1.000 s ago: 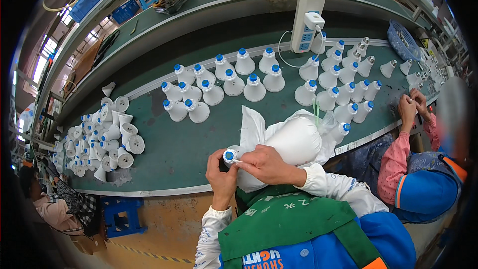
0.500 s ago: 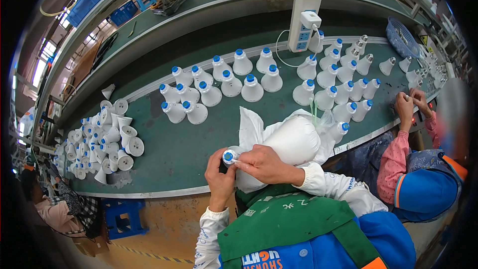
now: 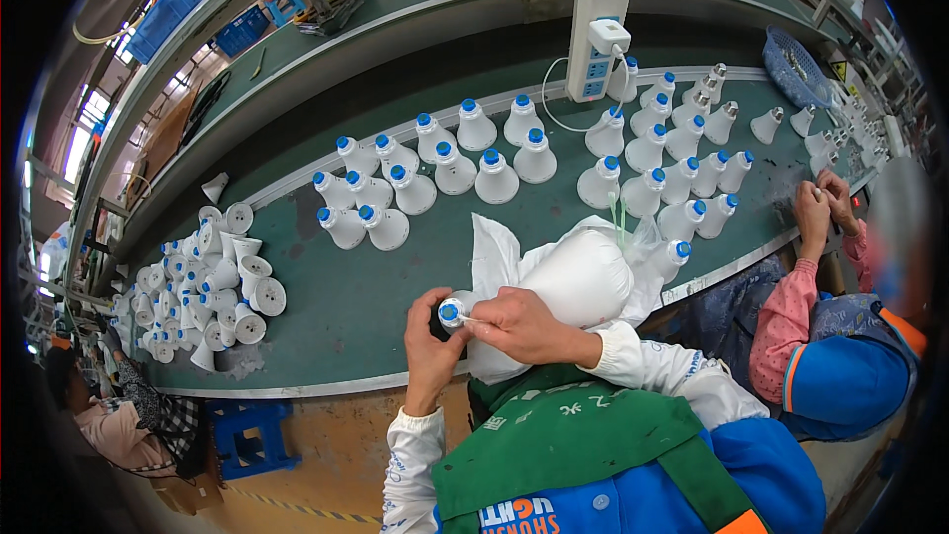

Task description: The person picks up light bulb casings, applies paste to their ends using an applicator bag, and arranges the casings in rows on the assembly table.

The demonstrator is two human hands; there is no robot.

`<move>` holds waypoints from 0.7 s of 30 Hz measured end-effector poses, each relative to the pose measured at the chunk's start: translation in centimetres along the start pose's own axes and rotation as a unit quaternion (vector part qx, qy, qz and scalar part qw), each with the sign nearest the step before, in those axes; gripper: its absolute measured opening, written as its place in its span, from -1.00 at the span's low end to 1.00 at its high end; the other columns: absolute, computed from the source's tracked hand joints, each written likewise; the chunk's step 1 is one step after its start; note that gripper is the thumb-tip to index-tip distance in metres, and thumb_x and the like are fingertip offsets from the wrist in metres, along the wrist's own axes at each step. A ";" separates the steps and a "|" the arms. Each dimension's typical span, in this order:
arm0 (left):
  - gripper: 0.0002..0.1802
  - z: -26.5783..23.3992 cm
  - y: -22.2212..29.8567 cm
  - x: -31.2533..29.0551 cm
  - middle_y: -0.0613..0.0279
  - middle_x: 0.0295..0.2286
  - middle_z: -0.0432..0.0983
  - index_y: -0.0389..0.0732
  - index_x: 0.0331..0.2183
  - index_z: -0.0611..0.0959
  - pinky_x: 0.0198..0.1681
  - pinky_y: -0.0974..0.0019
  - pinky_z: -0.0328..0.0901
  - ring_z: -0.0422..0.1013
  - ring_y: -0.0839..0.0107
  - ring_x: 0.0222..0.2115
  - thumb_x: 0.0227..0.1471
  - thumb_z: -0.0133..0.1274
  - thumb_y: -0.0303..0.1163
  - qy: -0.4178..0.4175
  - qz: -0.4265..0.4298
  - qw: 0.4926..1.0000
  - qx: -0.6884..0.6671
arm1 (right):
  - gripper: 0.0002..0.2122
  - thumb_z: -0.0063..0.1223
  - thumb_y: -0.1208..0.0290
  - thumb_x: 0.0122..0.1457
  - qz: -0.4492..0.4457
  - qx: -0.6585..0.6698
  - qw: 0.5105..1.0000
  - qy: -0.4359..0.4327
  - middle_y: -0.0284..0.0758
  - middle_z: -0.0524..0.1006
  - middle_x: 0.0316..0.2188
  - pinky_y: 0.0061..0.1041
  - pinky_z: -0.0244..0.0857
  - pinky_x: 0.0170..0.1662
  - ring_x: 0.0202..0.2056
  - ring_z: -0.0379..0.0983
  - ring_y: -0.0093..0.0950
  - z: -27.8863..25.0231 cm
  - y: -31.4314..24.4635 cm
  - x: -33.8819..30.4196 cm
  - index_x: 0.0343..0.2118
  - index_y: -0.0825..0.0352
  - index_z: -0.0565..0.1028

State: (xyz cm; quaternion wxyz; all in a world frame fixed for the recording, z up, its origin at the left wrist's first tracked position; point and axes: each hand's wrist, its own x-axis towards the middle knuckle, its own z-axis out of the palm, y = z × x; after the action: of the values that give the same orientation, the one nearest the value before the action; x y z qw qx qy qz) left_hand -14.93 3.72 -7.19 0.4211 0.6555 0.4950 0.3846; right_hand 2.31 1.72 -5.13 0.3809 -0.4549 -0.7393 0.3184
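Note:
My left hand point(image 3: 431, 344) is wrapped round a white cone-shaped lamp bulb housing point(image 3: 452, 311) with a blue ring at its narrow top, held upright over the bench's near edge. Closed in a pinch, my right hand point(image 3: 524, 324) has a thin white piece point(image 3: 469, 317) between its fingertips, its end at the blue ring. What this piece is, I cannot make out. Just beyond my right hand lies a plump white bag point(image 3: 583, 275) on crumpled white plastic. Similar upright bulb housings point(image 3: 454, 172) with blue tops stand in a group beyond my hands.
On the green bench point(image 3: 326, 321), a heap of white housings point(image 3: 213, 287) lies at left. More stand at right, near a blue basket point(image 3: 797, 67). A power strip point(image 3: 598, 38) with a plugged-in charger hangs on a post. A co-worker's hands point(image 3: 825, 213) work at right; another person sits far left.
My left hand and the bulb housing have shifted very slightly left. The view has moved a little; both hands keep their grip.

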 end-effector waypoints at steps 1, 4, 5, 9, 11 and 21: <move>-0.48 0.1 0.3 0.0 0.15 -0.27 0.42 -0.25 -0.21 0.47 -0.12 0.32 0.25 0.36 0.29 -0.22 -0.36 0.22 -0.60 0.000 0.000 1.000 0.000 | -0.83 -0.11 0.36 0.04 0.004 0.006 1.000 0.003 -0.26 0.37 -0.69 -0.29 0.15 -0.43 -0.63 0.27 -0.20 0.1 0.1 0.0 -0.61 0.29 0.34; -0.50 0.2 0.6 0.1 0.17 -0.28 0.43 -0.25 -0.22 0.48 -0.13 0.34 0.25 0.37 0.32 -0.24 -0.34 0.22 -0.61 0.003 -0.030 0.999 -0.027 | -0.87 -0.04 0.37 0.06 -0.009 0.013 1.000 0.007 -0.32 0.39 -0.68 -0.38 0.11 -0.47 -0.63 0.21 -0.29 0.3 0.6 0.0 -0.55 0.26 0.45; -0.51 0.2 0.5 0.1 0.17 -0.27 0.43 -0.25 -0.22 0.48 -0.12 0.35 0.24 0.36 0.34 -0.23 -0.34 0.21 -0.61 -0.001 -0.028 0.999 -0.028 | -0.87 -0.04 0.37 0.06 -0.009 0.013 1.000 0.008 -0.32 0.39 -0.68 -0.38 0.11 -0.47 -0.63 0.21 -0.29 0.3 0.7 0.0 -0.55 0.26 0.45; -0.52 -0.1 0.1 0.3 0.18 -0.25 0.43 -0.25 -0.24 0.49 -0.12 0.35 0.24 0.36 0.33 -0.22 -0.34 0.20 -0.64 -0.019 -0.013 0.999 -0.032 | -0.88 -0.03 0.37 0.05 -0.015 0.010 1.000 0.004 -0.33 0.38 -0.69 -0.42 0.10 -0.46 -0.64 0.21 -0.31 0.3 0.7 0.1 -0.55 0.26 0.46; -0.53 -0.2 0.2 0.4 0.18 -0.24 0.44 -0.25 -0.24 0.50 -0.11 0.35 0.24 0.36 0.32 -0.21 -0.34 0.19 -0.64 -0.022 0.002 1.000 -0.017 | -0.88 -0.03 0.38 0.05 -0.011 0.007 1.000 0.002 -0.33 0.39 -0.69 -0.43 0.09 -0.45 -0.64 0.22 -0.32 0.2 0.4 0.2 -0.54 0.26 0.46; -0.46 -1.2 0.4 1.0 0.18 -0.20 0.43 -0.23 -0.17 0.50 -0.09 0.34 0.23 0.35 0.32 -0.16 -0.34 0.21 -0.63 -0.094 0.024 0.995 -0.011 | -0.87 -0.07 0.36 0.03 -0.004 0.035 0.999 0.005 -0.28 0.40 -0.66 -0.34 0.15 -0.41 -0.59 0.29 -0.24 0.3 0.6 0.3 -0.56 0.28 0.41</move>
State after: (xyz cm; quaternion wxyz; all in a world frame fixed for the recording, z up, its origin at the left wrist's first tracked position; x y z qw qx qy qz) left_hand -15.73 4.81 -6.33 0.4637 0.6959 0.4331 0.3365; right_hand 2.17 2.16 -5.68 0.4020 -0.4396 -0.7276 0.3401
